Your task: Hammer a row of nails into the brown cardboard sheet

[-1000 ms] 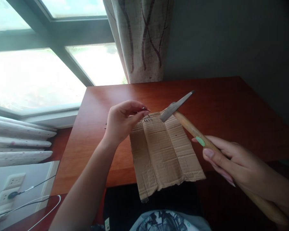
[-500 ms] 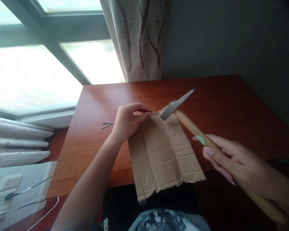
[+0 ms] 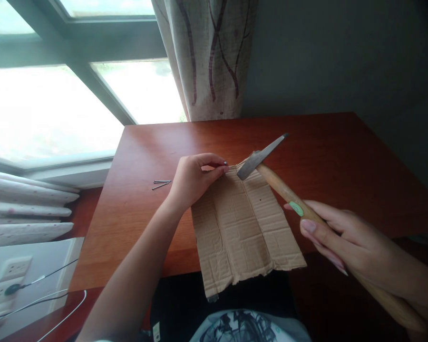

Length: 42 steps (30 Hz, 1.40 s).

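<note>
A creased piece of brown cardboard [image 3: 244,223] lies on the table and juts over its near edge. My left hand [image 3: 190,183] is closed at the cardboard's far edge, thumb and forefinger pinching a nail whose small tip of metal barely shows; the rest of it is hidden by the fingers. My right hand [image 3: 342,235] is wrapped round the wooden handle of a hammer [image 3: 278,185]. The hammer's metal head is over the far part of the cardboard, just right of my left fingertips. Several loose nails [image 3: 161,181] lie on the table left of my left hand.
The reddish wooden table [image 3: 328,156] runs along a window [image 3: 50,114] on the left. A patterned curtain [image 3: 214,61] hangs behind its far edge. At lower left, cables run from a wall socket [image 3: 16,268]. My lap is below the near edge.
The view has shifted slightly. My left fingertips sit a little farther right, closer to the hammer head, which has dipped very slightly. Both hands keep their grips.
</note>
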Motion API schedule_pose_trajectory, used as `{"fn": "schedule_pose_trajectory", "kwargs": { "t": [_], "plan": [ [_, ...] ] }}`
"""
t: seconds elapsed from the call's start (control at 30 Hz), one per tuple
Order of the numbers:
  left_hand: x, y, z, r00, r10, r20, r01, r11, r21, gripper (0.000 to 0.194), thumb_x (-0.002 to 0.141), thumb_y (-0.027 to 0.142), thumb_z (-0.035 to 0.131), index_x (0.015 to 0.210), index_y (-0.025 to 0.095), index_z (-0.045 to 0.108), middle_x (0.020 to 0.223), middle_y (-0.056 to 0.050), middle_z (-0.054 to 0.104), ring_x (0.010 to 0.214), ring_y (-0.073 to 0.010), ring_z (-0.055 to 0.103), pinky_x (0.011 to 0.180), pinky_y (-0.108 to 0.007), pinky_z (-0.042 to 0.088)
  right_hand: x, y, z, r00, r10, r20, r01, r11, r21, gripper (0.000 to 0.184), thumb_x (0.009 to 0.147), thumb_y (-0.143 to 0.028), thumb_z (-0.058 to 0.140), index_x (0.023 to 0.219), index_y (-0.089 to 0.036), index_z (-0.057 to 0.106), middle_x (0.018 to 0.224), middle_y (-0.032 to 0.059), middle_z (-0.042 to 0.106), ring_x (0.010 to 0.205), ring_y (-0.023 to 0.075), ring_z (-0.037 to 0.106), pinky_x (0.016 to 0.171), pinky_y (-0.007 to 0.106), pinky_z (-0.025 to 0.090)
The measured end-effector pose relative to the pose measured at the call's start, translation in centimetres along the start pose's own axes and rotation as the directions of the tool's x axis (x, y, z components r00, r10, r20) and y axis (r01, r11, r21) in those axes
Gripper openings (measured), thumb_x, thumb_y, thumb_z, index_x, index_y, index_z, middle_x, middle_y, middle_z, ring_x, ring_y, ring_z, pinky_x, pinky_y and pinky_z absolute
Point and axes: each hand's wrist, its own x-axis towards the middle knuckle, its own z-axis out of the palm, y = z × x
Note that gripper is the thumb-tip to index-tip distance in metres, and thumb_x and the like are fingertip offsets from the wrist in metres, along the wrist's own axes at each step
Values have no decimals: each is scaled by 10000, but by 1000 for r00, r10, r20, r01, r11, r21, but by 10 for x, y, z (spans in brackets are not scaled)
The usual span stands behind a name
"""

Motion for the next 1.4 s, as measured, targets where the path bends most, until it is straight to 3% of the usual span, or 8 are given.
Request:
{"fn": "schedule_pose_trajectory", "kwargs": {
  "t": [0.97, 1.17, 1.4],
  "plan": [
    [-2, -1, 0, 1000, 15, 20, -16, 1000, 25, 119, 862, 296, 735, 844, 209, 813, 888, -34, 826, 810, -193, 762, 845, -316, 634, 0, -11, 2, 1000, 22, 9, -22, 999, -31, 567, 1045, -622, 482, 1399, -181, 523, 549, -93, 429, 430, 111, 422, 416, 237, 347],
    [-3, -6, 2, 1000, 21, 1, -21, 996, 92, 116, 860, 313, 745, 862, 221, 816, 903, -39, 828, 818, -210, 770, 786, -310, 620, 1, -13, 1, 998, -46, -43, 42, 994, -98, 480, 1060, -558, 496, 1363, -195, 581, 532, -82, 440, 433, 117, 418, 421, 243, 369],
    [-3, -10, 2, 998, 59, 5, -59, 987, 150, 124, 874, 314, 736, 904, 240, 831, 915, -31, 832, 810, -219, 774, 752, -305, 607, 6, -50, 2, 974, -211, -82, 179, 939, -295, 379, 1050, -529, 507, 1251, -256, 674, 480, -61, 461, 386, 141, 419, 380, 265, 350]
  ]
}}
